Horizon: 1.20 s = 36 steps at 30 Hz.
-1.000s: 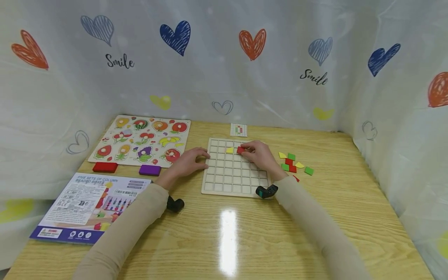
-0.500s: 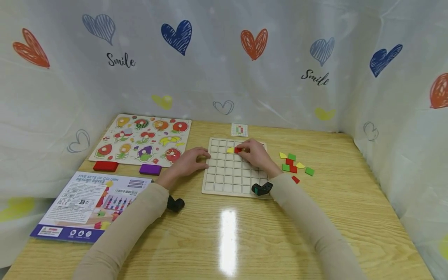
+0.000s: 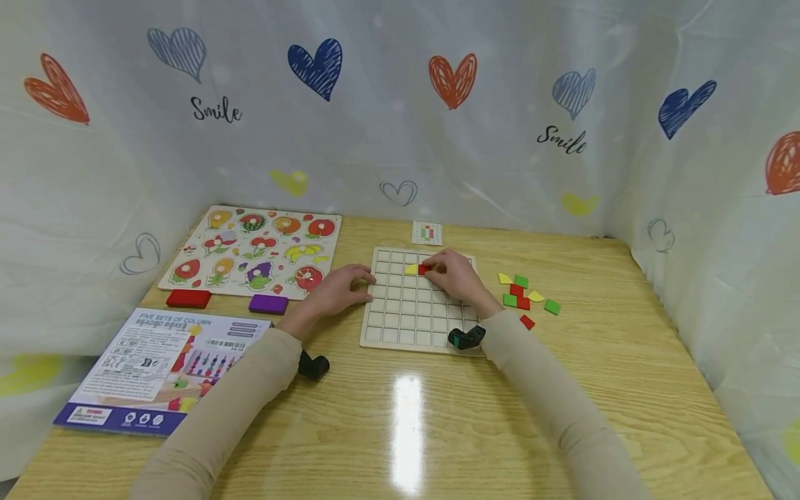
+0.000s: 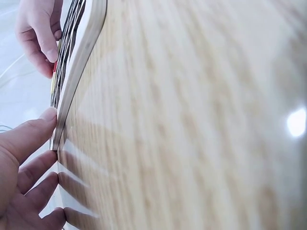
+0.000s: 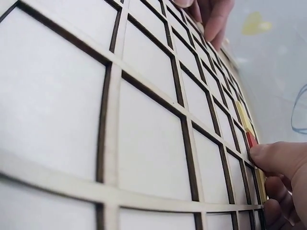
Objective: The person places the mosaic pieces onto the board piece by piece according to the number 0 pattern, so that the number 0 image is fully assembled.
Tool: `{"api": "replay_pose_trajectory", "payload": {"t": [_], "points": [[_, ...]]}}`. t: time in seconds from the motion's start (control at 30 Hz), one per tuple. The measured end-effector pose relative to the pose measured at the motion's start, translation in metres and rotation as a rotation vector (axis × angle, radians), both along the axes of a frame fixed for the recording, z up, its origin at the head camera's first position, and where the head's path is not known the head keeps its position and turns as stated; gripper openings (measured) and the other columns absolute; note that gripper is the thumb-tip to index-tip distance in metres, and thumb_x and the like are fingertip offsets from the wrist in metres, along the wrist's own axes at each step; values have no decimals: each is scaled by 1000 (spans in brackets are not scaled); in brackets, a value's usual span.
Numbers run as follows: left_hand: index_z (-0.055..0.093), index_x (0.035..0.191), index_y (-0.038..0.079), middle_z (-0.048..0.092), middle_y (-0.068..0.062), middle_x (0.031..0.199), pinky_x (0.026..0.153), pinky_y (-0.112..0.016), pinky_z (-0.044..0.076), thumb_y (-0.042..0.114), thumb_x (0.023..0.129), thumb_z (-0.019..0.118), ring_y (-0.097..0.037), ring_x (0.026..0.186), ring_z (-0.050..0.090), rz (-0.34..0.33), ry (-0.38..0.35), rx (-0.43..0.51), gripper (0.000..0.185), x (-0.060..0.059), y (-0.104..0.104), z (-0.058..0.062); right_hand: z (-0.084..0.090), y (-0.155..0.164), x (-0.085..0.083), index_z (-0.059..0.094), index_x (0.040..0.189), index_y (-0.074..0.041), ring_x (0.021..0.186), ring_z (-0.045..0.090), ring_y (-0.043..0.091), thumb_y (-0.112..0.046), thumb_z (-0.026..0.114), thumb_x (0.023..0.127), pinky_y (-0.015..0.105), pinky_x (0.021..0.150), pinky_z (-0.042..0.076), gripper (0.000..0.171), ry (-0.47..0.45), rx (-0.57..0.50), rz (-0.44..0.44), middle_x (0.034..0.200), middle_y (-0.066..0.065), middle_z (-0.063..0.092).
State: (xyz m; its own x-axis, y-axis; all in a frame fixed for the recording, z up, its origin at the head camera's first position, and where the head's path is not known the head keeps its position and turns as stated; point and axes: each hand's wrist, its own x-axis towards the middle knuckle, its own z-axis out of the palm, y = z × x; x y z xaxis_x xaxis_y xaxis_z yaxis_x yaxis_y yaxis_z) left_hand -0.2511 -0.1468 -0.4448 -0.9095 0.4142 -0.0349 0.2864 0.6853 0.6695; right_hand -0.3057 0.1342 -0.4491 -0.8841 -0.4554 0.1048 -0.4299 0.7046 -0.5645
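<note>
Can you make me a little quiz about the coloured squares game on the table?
1. True or false: the yellow piece sits in the grid board right beside the red piece.
2. Which hand touches the red piece? A. left hand B. right hand C. neither
3. Fill the gap: the loose pieces lie on the table to the ____ of the grid board, seen from the head camera.

Key
1. True. They fill neighbouring squares in the second row from the far edge.
2. B. Its fingertips press on the red piece, while the left hand rests against the board's left edge.
3. Right.
</note>
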Motion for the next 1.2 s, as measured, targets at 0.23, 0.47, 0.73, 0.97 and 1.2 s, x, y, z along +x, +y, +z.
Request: {"api": "replay_pose_trajectory", "payload": {"t": [0.23, 0.47, 0.73, 0.97, 1.2], "points": [[66, 122, 7, 46, -15, 146, 117, -47, 24, 19, 91, 71, -34, 141, 33, -1, -3, 11, 34, 1, 0, 0, -2, 4, 6, 68, 123, -6, 97, 57, 26, -17, 65, 95, 42, 83, 49, 30, -8, -90, -19, 115, 13, 62], [65, 123, 7, 46, -15, 147, 117, -47, 23, 19, 91, 71, -34, 141, 33, 1, -3, 1, 34, -1, -1, -2, -2, 23, 27, 65, 126, -9, 101, 59, 25, -19, 62, 97, 43, 87, 51, 31, -73, -169, -132, 119, 10, 59], [65, 124, 7, 45, -16, 147, 117, -47, 23, 19, 92, 70, -34, 142, 32, 1, -4, -16, 35, 0, -1, 0, 3, 60, 74, 65, 125, -6, 98, 59, 25, -18, 63, 96, 40, 84, 52, 32, -71, -210, -245, 114, 12, 61], [64, 125, 6, 44, -17, 147, 117, -49, 23, 20, 93, 69, -36, 141, 31, -7, 0, -10, 35, -1, -1, -1, 3, 104, 107, 66, 122, -2, 93, 55, 24, -16, 62, 96, 39, 82, 50, 30, -34, -166, -365, 108, 14, 60], [65, 124, 6, 45, -17, 146, 117, -49, 23, 19, 92, 70, -36, 141, 32, -3, -5, 10, 34, 0, -1, 0, 4, 144, 125, 63, 127, -1, 93, 55, 26, -20, 63, 96, 30, 69, 48, 36, -79, -103, -454, 113, 18, 57]]}}
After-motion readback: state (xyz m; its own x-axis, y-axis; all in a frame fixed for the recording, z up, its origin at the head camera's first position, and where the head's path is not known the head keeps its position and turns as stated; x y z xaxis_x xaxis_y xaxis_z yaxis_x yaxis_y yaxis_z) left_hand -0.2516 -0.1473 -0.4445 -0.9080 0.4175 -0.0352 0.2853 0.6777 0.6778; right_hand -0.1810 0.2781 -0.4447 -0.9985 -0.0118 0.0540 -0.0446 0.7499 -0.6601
